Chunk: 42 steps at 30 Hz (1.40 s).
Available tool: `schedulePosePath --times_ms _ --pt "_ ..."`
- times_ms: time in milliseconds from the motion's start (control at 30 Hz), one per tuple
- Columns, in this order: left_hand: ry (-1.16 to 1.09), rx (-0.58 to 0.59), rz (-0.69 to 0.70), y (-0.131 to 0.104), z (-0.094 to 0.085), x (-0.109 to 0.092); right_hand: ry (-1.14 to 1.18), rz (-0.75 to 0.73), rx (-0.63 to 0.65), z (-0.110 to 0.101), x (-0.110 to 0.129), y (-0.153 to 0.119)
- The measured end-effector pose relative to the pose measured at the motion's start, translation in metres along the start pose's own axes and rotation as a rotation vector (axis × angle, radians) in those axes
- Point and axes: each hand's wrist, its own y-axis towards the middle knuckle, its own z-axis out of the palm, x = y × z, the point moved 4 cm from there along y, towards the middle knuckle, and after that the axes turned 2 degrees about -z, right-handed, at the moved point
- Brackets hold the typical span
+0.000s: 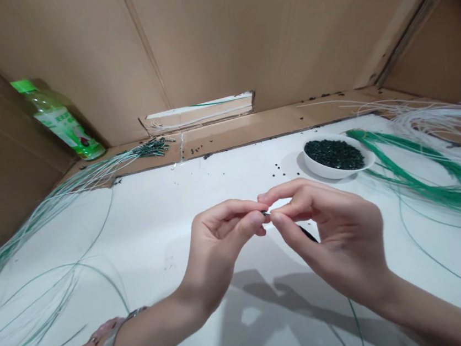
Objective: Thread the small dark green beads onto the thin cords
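Observation:
My left hand (229,234) and my right hand (328,228) meet fingertip to fingertip above the white surface. Between the left thumb and fingers is a tiny dark bead (264,213). The right thumb and index finger pinch at its right side, on something too small to make out, perhaps a cord end. A green cord (356,320) hangs below the right hand. Partly hidden behind the right hand lies a dark patch (308,233) in a pale round dish. Up and right of the hands stands a white bowl (330,172) full of dark green beads (334,154).
Green cords (426,173) and white cords (436,116) lie at the right. Beaded cord ends (152,147) rest at the back left, their strands trailing left. A green-capped bottle (60,123) leans against the cardboard wall (215,41). Loose beads (279,170) lie near the bowl.

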Motion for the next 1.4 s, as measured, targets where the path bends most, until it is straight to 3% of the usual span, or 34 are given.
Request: schedulePosePath --times_ms 167,533,1400 --pt "-0.029 0.005 -0.021 -0.001 0.001 0.001 0.012 0.022 0.023 0.0 0.0 0.001" --pt "0.141 0.077 0.13 0.006 -0.001 -0.009 0.049 0.07 0.064 0.0 -0.001 0.005" --pt "0.304 0.111 0.261 0.006 -0.002 -0.013 0.075 0.111 0.122 -0.002 -0.003 0.005"
